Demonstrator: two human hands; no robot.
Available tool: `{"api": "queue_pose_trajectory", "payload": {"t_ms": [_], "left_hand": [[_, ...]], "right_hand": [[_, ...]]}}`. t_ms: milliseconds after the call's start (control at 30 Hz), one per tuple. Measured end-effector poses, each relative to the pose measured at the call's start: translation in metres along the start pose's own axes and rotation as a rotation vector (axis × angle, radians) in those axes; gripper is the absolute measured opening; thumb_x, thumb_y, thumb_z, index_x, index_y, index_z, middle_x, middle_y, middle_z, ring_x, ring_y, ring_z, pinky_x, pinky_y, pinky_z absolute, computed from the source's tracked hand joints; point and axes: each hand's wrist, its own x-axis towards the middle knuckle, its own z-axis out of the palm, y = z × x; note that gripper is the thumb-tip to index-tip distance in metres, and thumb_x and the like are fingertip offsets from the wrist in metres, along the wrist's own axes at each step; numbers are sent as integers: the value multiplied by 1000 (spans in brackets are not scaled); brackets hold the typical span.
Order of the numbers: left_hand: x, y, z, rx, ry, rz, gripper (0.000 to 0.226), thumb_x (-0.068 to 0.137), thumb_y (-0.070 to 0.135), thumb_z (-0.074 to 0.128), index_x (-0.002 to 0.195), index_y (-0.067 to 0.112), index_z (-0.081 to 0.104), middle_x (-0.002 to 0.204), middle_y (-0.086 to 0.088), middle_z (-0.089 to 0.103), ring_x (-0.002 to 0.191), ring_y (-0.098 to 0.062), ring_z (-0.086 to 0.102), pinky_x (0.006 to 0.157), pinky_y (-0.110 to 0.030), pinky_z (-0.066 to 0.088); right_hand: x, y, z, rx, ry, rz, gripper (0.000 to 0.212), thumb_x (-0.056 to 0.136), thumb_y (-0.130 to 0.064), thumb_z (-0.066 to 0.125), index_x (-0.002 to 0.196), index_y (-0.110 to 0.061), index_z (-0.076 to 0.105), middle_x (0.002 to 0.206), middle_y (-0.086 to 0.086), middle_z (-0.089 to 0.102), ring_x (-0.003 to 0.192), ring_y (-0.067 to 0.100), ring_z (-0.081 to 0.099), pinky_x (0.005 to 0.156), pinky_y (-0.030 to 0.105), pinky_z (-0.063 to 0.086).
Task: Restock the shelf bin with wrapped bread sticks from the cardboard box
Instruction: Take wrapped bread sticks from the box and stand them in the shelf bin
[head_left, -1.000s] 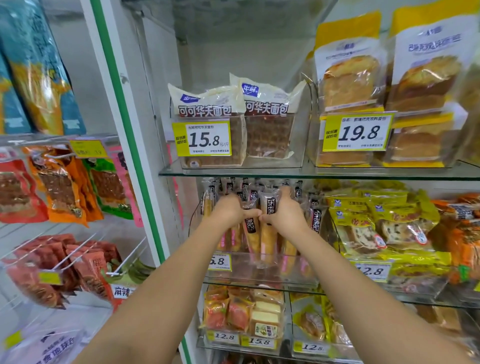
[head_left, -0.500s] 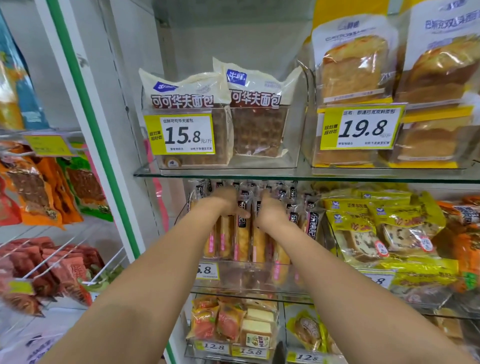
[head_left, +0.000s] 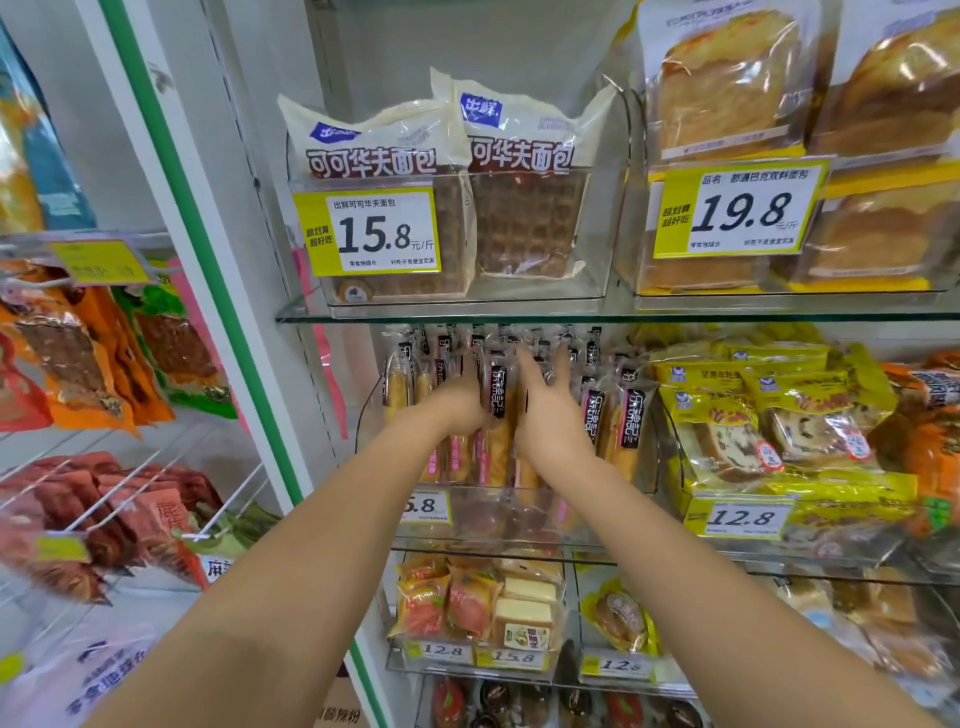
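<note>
golden bread stick (head_left: 497, 410) in left grip (head_left: 460, 408)

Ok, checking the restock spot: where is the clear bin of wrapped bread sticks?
The clear bin sits centre of the head view, below the brown waffle packs, left of the yellow bread packets.

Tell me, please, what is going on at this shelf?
A person is filling the clear shelf bin with wrapped bread sticks, which stand upright and packed close. The left hand is pushed in among them, its fingers hidden. The right hand touches the packs with fingers spread, holding nothing.
</note>
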Motion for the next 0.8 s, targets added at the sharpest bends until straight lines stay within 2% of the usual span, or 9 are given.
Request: {"api": "queue_pose_trajectory", "payload": {"t_ms": [67,133,200,267,367,433,533,700,800], "left_hand": [[-6,-3,3,-12,48,-24,92,86,23,63,149,10,-2,97,-11,63,75,-18,60,60,-26,47],[-24,-6,3,-30,120,-35,66,89,23,58,144,5,24,84,-5,59,72,-16,58,54,-23,45],[-48,-8,8,-149,215,-28,51,91,23,56,135,5,39,88,-4,59,77,-19,60,61,-29,50],[-81,-11,21,-358,313,61,48,90,21,57,135,11,42,101,-2,60,86,-16,60,81,-32,53],[-137,-20,60,-536,320,209,24,90,21,58,114,21,56,89,3,63,81,-7,59,73,-6,45],[-167,-32,96,-580,258,207,4,90,30,57,88,29,59,68,4,62,66,-7,57,59,-11,41],[-197,-50,157,-606,113,163,38,87,51,52,59,26,49,51,5,45,51,-11,43,54,-25,30],[-221,-91,264,-596,-96,15,38,92,34,55,57,21,46,51,4,38,50,-13,37,55,-27,27],[-224,-118,327,-569,-196,-105,32,90,30,60,60,28,48,51,8,41,48,-7,40,52,-23,29]], "right_hand": [[-9,2,-4,75,-7,-36,89,83,8,55,150,-33,14,159,9,-8,99,30,64,80,37,56],[-20,4,-10,94,39,-102,71,89,1,52,148,-26,23,158,9,9,115,29,56,90,33,49],[-35,8,-14,113,127,-180,57,94,-9,50,144,-27,30,151,7,27,103,22,61,80,26,45],[-53,15,-17,148,194,-247,47,96,-18,50,140,-29,37,138,2,41,88,17,61,77,25,45],[-88,36,-14,167,184,-254,25,98,-31,46,119,-21,54,88,-4,62,66,10,58,62,27,46],[-113,54,-5,132,175,-238,26,98,-38,44,86,-19,57,55,-8,49,49,9,48,49,28,35],[-151,84,22,67,82,-169,45,97,-45,42,57,-23,37,45,-7,35,44,11,37,48,29,25],[-224,144,90,12,-136,-48,52,95,-56,34,55,-24,34,46,-3,35,48,21,45,50,29,29],[-258,196,142,-42,-300,126,38,95,-47,44,64,-26,36,51,-7,40,55,22,52,54,34,40]]}}
